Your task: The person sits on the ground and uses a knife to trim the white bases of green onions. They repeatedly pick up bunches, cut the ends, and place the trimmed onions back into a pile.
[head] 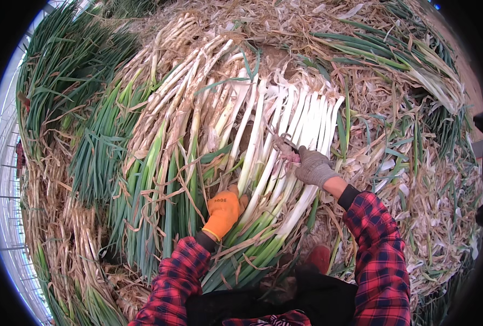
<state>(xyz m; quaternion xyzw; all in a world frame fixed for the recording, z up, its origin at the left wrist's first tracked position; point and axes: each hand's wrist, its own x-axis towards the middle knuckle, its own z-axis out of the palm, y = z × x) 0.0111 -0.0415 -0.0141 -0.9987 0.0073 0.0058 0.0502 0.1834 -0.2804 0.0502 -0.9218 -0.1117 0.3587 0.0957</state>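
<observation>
My left hand (224, 210), in an orange glove, curls around the shaft of a long green onion (251, 157), where the white turns to green. In a grey knit glove, my right hand (314, 167) grips a small brownish-pink object (287, 151). Twisted strips trail from that object; whether it is a wrapped tool or a clump of peeled skin cannot be made out. Beneath both hands lies a row of peeled green onions (312, 116), white shafts side by side, roots pointing away from me. Unpeeled green onions (172, 106) with dry brown skins lie to the left.
Piles of green onion tops (70, 69) rise at the far left. More unpeeled stalks (78, 232) lie at the lower left. Dry peelings (388, 171) cover the ground on the right, with another onion bunch (420, 73) at upper right. A red shoe (318, 258) shows below my right hand.
</observation>
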